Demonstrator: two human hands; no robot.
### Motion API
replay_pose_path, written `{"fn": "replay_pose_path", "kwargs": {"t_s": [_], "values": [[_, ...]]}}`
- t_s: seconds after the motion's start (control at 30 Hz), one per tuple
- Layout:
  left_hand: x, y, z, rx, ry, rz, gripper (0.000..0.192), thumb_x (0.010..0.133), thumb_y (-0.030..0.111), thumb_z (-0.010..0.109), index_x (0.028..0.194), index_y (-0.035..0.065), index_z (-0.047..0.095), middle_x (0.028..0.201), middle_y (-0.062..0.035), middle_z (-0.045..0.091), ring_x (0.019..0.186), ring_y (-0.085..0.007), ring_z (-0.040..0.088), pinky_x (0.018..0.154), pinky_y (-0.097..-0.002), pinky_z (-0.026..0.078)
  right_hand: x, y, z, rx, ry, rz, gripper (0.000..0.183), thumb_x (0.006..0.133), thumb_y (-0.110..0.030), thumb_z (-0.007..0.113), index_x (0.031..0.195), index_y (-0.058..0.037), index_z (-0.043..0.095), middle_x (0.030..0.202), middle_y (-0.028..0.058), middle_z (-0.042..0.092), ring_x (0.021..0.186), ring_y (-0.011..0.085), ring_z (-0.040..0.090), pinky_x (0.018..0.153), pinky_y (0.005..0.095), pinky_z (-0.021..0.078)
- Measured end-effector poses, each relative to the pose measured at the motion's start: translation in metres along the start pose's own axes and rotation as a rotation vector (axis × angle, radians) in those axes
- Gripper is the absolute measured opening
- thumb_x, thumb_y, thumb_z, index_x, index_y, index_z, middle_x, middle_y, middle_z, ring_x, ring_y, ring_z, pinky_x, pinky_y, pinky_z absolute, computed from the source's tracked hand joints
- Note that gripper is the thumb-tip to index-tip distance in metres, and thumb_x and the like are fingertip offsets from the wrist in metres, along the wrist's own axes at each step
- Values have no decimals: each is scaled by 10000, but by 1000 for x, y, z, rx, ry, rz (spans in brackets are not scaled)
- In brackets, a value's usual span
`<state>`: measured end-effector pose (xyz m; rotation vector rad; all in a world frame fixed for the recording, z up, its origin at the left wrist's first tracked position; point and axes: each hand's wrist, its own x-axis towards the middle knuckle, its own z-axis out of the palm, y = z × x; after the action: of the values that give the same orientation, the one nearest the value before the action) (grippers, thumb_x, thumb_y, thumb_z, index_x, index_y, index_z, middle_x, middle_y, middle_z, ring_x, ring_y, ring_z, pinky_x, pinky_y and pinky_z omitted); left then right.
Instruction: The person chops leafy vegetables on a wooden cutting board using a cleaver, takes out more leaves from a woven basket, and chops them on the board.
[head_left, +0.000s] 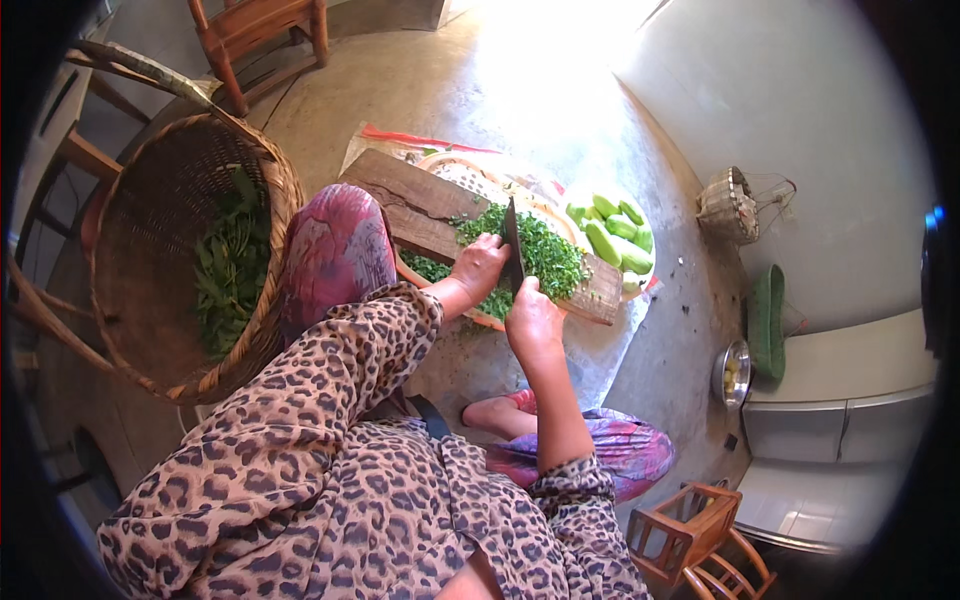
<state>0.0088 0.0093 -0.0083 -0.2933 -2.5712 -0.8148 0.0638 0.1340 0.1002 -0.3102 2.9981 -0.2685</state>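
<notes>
My right hand is closed around the handle of a kitchen knife, whose broad dark blade stands among chopped leafy greens. Just left of the blade, my left hand has its fingers bent down on the greens; whether it grips any of them is hard to tell. Under both lies a thick wooden board, set slantwise across an orange-rimmed plastic basket. More cut greens show in the basket below the board. At the board's right end, a light bowl holds several pale green gourds.
A large wicker basket with leafy stems stands at my left. A wooden chair is at upper left. Along the right wall are a small woven basket, a green basket, a metal bowl and a wooden stool.
</notes>
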Motion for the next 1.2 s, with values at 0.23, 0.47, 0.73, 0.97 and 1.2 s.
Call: {"fn": "replay_pose_path", "kwargs": {"t_s": [0.23, 0.47, 0.73, 0.97, 1.2], "values": [[-5, 2, -6, 19, 27, 34, 168, 767, 16, 522, 902, 36, 620, 969, -141, 589, 993, -317, 565, 830, -399, 501, 6, 33, 10, 144, 153, -9, 183, 918, -191, 544, 940, -12, 511, 717, 272, 641, 696, 432, 655, 633, 524, 519], [-5, -4, -4, 93, -13, 0, 142, 761, 21, 531, 880, 32, 609, 938, -122, 588, 979, -301, 572, 819, -387, 504, -22, 16, -30, 128, 76, -26, 193, 898, -168, 566, 946, 16, 535, 740, 310, 618, 737, 463, 629, 668, 538, 494], [-2, -1, -6, 56, -32, 26, 86, 758, 32, 549, 823, 49, 601, 906, -124, 597, 943, -299, 587, 801, -391, 515, -18, 13, -18, 59, 2, -80, 124, 852, -78, 518, 925, 22, 521, 756, 283, 642, 760, 447, 647, 707, 526, 504], [-9, 2, -12, 168, 18, 26, 51, 772, 77, 560, 789, 54, 602, 879, -110, 601, 940, -273, 587, 774, -379, 511, 11, 10, 9, 66, 74, -4, 143, 900, -140, 524, 964, -13, 510, 738, 269, 646, 732, 437, 656, 680, 517, 521], [-15, -5, -3, 229, 30, 28, 109, 739, 74, 593, 842, 40, 599, 914, -105, 586, 978, -271, 567, 800, -374, 506, -14, 11, -29, 158, 70, -43, 187, 902, -174, 554, 953, 5, 536, 732, 289, 627, 739, 462, 631, 687, 539, 494]]}}
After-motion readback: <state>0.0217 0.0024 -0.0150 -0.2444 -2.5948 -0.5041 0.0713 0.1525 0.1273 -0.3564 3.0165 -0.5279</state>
